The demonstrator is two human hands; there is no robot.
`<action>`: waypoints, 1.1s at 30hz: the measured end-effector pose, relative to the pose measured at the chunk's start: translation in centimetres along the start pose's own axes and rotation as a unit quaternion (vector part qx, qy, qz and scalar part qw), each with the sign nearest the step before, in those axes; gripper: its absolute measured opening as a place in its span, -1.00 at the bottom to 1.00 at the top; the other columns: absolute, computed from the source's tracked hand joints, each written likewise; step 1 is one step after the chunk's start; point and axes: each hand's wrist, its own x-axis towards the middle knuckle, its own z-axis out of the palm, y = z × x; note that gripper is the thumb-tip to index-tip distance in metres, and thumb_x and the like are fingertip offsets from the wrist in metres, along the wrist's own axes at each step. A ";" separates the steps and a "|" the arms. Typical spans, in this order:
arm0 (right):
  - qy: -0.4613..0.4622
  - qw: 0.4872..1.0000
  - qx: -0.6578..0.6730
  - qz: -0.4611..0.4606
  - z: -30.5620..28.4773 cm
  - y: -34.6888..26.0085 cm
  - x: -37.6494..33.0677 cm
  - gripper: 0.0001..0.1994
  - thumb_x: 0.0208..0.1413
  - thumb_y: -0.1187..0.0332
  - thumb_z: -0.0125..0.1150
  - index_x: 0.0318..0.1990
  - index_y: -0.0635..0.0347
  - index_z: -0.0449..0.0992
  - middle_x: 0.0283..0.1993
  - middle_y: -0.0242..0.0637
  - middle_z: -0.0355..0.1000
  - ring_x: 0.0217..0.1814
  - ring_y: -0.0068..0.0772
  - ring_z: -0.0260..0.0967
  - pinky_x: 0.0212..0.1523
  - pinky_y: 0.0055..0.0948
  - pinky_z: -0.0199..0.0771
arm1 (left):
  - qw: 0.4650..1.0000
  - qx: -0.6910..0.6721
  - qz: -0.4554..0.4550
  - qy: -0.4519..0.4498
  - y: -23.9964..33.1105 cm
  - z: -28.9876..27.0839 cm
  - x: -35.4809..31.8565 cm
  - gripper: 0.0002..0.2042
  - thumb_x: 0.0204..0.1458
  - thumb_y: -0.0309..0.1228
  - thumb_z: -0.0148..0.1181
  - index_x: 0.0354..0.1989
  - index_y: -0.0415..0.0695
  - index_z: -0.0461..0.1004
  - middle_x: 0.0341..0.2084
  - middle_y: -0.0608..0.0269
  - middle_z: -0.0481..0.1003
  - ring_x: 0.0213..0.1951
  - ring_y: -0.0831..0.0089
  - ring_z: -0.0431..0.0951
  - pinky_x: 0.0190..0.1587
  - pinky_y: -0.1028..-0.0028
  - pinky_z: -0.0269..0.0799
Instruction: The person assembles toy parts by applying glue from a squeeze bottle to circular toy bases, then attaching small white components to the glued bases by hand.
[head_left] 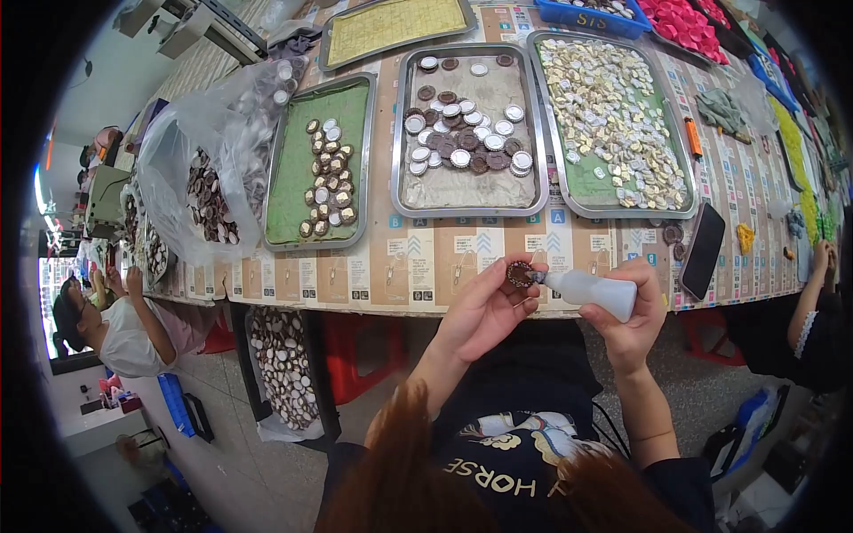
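Observation:
Just over the table's front edge, my left hand [480,313] pinches a small round dark brown disc [518,274] with a scalloped rim between thumb and fingers. My right hand [636,324] is wrapped around a white translucent squeeze bottle [593,292], tilted so its nozzle points left. The nozzle tip reaches the disc's face; whether any liquid comes out is too small to tell. Beyond my hands, a metal tray [401,133] holds loose brown and white discs. To its left, a green-lined tray [293,133] carries brown discs with pale pieces on top.
A third tray [582,169] at right holds many small gold and white pieces. Nearby lie a phone [703,251] and an orange tool [693,138]. A plastic bag [164,147] of discs is at left. People sit at both sides. Below the table stands a disc-filled crate [322,355].

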 end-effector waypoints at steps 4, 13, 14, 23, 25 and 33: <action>0.004 1.000 -0.009 -0.004 0.1 -0.1 0.0 -0.65 -0.34 0.41 0.39 -0.38 0.24 0.33 -0.43 -0.36 0.22 -0.43 -0.56 0.17 -0.40 -0.62 0.18 | 1.000 0.002 0.003 -0.002 0.0 -0.1 0.0 -0.71 0.13 -0.28 -0.24 -0.07 -0.17 0.24 -0.18 0.20 0.36 -0.24 0.50 0.37 -0.14 0.47 0.29; 0.004 0.999 -0.025 -0.025 -0.1 -0.2 0.1 -0.65 -0.33 0.42 0.39 -0.38 0.24 0.33 -0.43 -0.35 0.22 -0.43 -0.55 0.17 -0.40 -0.63 0.16 | 1.000 0.017 0.013 0.018 0.1 0.3 -0.2 -0.72 0.12 -0.29 -0.21 -0.09 -0.16 0.25 -0.19 0.20 0.36 -0.26 0.51 0.38 -0.17 0.50 0.29; 0.005 0.999 -0.027 -0.025 -0.2 -0.1 0.1 -0.65 -0.33 0.42 0.39 -0.38 0.24 0.33 -0.43 -0.35 0.22 -0.43 -0.55 0.17 -0.40 -0.63 0.16 | 0.999 0.018 0.017 0.029 0.0 0.3 -0.1 -0.74 0.11 -0.30 -0.18 -0.09 -0.16 0.25 -0.19 0.20 0.36 -0.26 0.51 0.39 -0.18 0.52 0.30; 0.084 0.980 0.146 0.102 0.1 0.5 0.9 -0.62 -0.25 0.51 0.29 -0.25 0.26 0.25 -0.32 -0.37 0.26 -0.27 -0.61 0.21 -0.25 -0.62 0.25 | 0.965 0.199 0.121 0.119 1.2 0.1 -0.7 -0.80 0.06 -0.45 -0.09 -0.14 -0.21 0.28 -0.22 0.19 0.37 -0.26 0.53 0.39 -0.17 0.55 0.29; 0.031 0.990 0.016 0.133 0.5 1.8 1.7 -0.67 -0.19 0.53 0.22 -0.24 0.26 0.24 -0.29 -0.34 0.26 -0.25 -0.58 0.24 -0.24 -0.60 0.27 | 0.959 0.223 0.136 0.112 1.3 0.1 -0.7 -0.79 0.05 -0.47 -0.09 -0.13 -0.22 0.27 -0.18 0.16 0.36 -0.22 0.48 0.40 -0.13 0.51 0.29; -0.041 0.979 -0.175 0.095 2.5 7.7 1.8 -0.57 -0.24 0.50 0.23 -0.11 0.25 0.30 -0.23 -0.25 0.35 -0.19 -0.42 0.33 -0.15 -0.53 0.28 | 0.929 0.298 0.213 0.050 1.8 1.1 -0.8 -0.66 -0.05 -0.67 -0.08 -0.03 -0.31 0.20 -0.05 0.08 0.29 0.01 0.35 0.29 0.09 0.43 0.14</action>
